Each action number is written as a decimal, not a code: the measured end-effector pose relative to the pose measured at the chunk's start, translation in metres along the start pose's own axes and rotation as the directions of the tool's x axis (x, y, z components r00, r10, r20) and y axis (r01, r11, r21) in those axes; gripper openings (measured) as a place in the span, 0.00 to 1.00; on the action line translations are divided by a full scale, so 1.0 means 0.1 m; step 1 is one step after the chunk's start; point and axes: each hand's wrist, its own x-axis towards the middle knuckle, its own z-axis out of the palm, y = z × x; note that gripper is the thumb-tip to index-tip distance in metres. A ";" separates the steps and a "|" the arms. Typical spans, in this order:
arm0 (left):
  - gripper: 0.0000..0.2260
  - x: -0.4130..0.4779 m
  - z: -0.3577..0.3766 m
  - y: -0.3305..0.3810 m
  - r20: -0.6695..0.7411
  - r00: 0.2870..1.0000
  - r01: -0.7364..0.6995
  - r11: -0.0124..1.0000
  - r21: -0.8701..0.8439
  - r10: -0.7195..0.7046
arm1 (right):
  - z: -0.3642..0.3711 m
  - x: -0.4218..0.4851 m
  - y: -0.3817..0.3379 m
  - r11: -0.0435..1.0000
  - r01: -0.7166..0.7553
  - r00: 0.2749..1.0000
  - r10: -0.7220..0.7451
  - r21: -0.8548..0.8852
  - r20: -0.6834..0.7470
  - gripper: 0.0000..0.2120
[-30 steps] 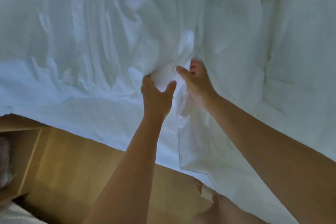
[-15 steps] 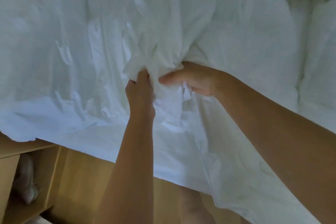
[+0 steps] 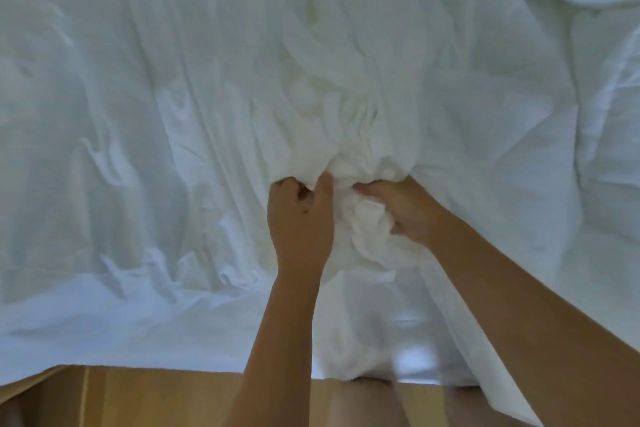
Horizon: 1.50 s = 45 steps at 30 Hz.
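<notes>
Wooden flooring (image 3: 138,399) is seen beneath the hanging edge of a white sheet (image 3: 156,132). Near that edge a bunch of it is clamped in both grips: the left hand (image 3: 299,218) is curled tight on one fold and the right hand (image 3: 405,210) is closed round the fold just beside it, likely so that slack is gathered evenly. Creases fan outward from there.

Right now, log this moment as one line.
left hand: grips white sheet | right hand: grips white sheet | state: bunched between both hands
</notes>
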 end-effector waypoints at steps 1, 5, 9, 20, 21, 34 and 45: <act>0.09 0.00 -0.03 -0.02 -0.007 0.996 -0.094 0.996 0.010 0.094 | -0.02 0.03 -0.08 0.998 -0.044 0.999 0.043 0.055 0.015 0.06; 0.32 0.03 0.00 -0.08 0.058 0.907 -0.420 0.885 0.201 0.417 | -0.18 0.03 -0.26 0.983 -0.062 0.993 0.044 0.171 0.108 0.12; 0.42 0.29 0.17 0.19 0.329 0.830 -0.546 0.777 0.314 0.450 | -0.33 -0.04 -0.34 0.896 -0.055 0.992 -0.002 0.441 0.128 0.16; 0.10 0.95 -1.32 0.27 0.310 0.940 -0.337 0.521 0.784 0.142 | -0.46 -0.45 -0.06 0.894 0.192 0.971 -0.115 0.405 -0.207 0.19; 0.10 0.94 -1.35 0.21 0.304 0.949 -0.304 0.487 0.819 0.081 | -0.38 -0.45 -0.04 0.902 0.173 0.975 -0.099 0.395 -0.200 0.19; 0.11 0.25 -0.01 0.73 0.856 0.461 -0.842 -0.188 0.506 0.235 | -0.12 -0.62 -0.22 0.819 0.000 0.996 0.049 0.574 -0.071 0.21; 0.09 1.24 -1.21 1.76 0.317 0.784 -0.536 0.325 0.779 0.534 | -0.15 -1.08 -0.80 0.828 0.261 0.962 -0.184 0.495 -0.200 0.28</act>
